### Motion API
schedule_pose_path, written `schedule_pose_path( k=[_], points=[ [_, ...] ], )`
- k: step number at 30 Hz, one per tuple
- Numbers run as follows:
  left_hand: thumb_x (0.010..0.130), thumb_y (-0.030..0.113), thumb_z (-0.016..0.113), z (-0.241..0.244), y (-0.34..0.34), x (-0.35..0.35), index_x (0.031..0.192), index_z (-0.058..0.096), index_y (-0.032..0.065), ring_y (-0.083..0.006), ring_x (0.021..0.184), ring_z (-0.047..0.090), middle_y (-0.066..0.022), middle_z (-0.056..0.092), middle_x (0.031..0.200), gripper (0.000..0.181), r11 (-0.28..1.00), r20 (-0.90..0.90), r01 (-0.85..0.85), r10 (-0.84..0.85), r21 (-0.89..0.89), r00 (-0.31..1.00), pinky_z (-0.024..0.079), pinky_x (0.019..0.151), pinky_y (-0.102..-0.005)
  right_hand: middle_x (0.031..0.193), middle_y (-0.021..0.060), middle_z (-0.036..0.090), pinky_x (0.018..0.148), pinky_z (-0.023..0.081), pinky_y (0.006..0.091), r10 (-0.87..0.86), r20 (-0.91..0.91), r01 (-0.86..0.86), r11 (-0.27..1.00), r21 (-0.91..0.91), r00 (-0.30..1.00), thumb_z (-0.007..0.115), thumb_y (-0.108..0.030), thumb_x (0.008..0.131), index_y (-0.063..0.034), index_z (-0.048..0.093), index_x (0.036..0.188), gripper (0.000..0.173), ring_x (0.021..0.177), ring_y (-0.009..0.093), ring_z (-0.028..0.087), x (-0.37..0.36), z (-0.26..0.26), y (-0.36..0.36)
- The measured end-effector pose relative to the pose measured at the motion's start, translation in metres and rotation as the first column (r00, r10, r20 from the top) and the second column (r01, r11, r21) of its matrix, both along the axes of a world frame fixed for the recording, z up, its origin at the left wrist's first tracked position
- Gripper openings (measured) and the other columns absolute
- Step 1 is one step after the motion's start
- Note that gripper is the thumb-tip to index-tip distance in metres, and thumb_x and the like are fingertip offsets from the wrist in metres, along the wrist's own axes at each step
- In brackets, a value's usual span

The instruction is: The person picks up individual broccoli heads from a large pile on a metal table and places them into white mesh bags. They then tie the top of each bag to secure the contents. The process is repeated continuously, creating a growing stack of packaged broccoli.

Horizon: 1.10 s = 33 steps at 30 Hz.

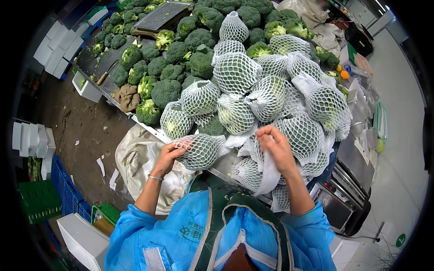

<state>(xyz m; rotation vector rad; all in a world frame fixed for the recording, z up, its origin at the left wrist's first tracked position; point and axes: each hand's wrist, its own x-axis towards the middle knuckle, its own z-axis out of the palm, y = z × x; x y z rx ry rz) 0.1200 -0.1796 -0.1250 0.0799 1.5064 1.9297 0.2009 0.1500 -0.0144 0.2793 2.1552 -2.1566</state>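
Note:
My left hand (166,158) grips a broccoli head in a white foam net (200,152) near the table's front edge, its fingertips partly under the mesh. A flat white foam net sleeve (270,176) hangs from my right hand (278,150), which looks slightly blurred. Behind and to the right is a heap of netted broccoli (301,135). One bare broccoli head (213,126) shows between the netted ones just beyond my left hand. More unwrapped broccoli (166,93) covers the table's middle and far left.
On the metal table (101,75) lie a knife (105,75), a brown cloth (128,97) and a metal tray (162,15). A pale woven sack (135,149) hangs at the front edge. At right stands a sealing machine (335,203); white foam boxes (81,238) and blue crates (64,179) stand left.

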Motion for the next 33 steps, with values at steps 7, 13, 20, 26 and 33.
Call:
schedule_pose_path(
  k=[7,13,20,26,33],
  points=[
    [0.079,0.012,0.065,-0.037,0.073,-0.001,0.084,0.063,0.0019,-0.0091,0.083,0.056,-0.0033,0.064,0.085,0.011,0.911,-0.359,0.398,-0.408,-0.106,0.839,0.045,0.073,-0.0246,0.111,0.0183,0.057,0.077,0.048,0.0454,0.508,-0.024,-0.302,0.549,0.779,0.861,0.052,-0.012,0.077,0.0031,0.053,0.111,0.036,0.088,0.034,0.061,-0.091,-0.076,-0.072],
    [0.080,0.012,0.067,0.000,0.046,-0.012,0.093,0.062,0.0008,-0.0107,0.066,0.057,-0.0050,0.064,0.075,0.018,0.995,0.005,-0.100,0.100,-0.028,0.995,0.048,0.064,-0.0249,0.122,0.0210,0.048,0.074,0.048,0.0505,0.408,0.208,-0.341,0.286,0.896,0.889,0.049,-0.012,0.076,-0.0017,0.047,0.117,0.042,0.085,0.042,0.060,-0.087,-0.099,-0.083],
    [0.077,0.024,0.072,-0.047,0.076,-0.007,0.134,0.033,-0.0030,-0.0277,0.124,0.040,-0.0183,0.043,0.132,0.075,0.915,-0.296,-0.345,0.276,-0.211,0.914,0.032,0.103,-0.0356,0.130,0.0172,0.043,0.072,0.050,0.0482,0.551,0.064,-0.291,0.336,0.896,0.832,0.053,-0.013,0.073,-0.0049,0.047,0.123,0.051,0.086,0.039,0.061,-0.073,-0.099,-0.075],
    [0.077,0.025,0.073,-0.069,0.085,0.002,0.116,0.049,0.0050,-0.0064,0.065,0.048,-0.0025,0.057,0.093,0.050,0.879,0.403,-0.465,0.466,-0.108,0.788,0.043,0.061,-0.0229,0.136,0.0164,0.037,0.072,0.049,0.0493,0.463,0.097,-0.327,0.447,0.833,0.881,0.052,-0.014,0.075,-0.0038,0.041,0.127,0.054,0.089,0.040,0.060,-0.063,-0.098,-0.075],
    [0.073,0.027,0.076,-0.076,0.079,-0.011,0.090,0.048,0.0159,-0.0081,0.057,0.048,0.0028,0.058,0.079,0.035,0.930,0.420,-0.345,0.367,-0.129,0.830,0.036,0.049,-0.0234,0.139,0.0201,0.033,0.083,0.045,0.0485,0.450,0.111,-0.361,0.520,0.774,0.886,0.053,-0.019,0.077,-0.0055,0.037,0.132,0.059,0.103,0.040,0.054,-0.059,-0.098,-0.067]
  ],
)
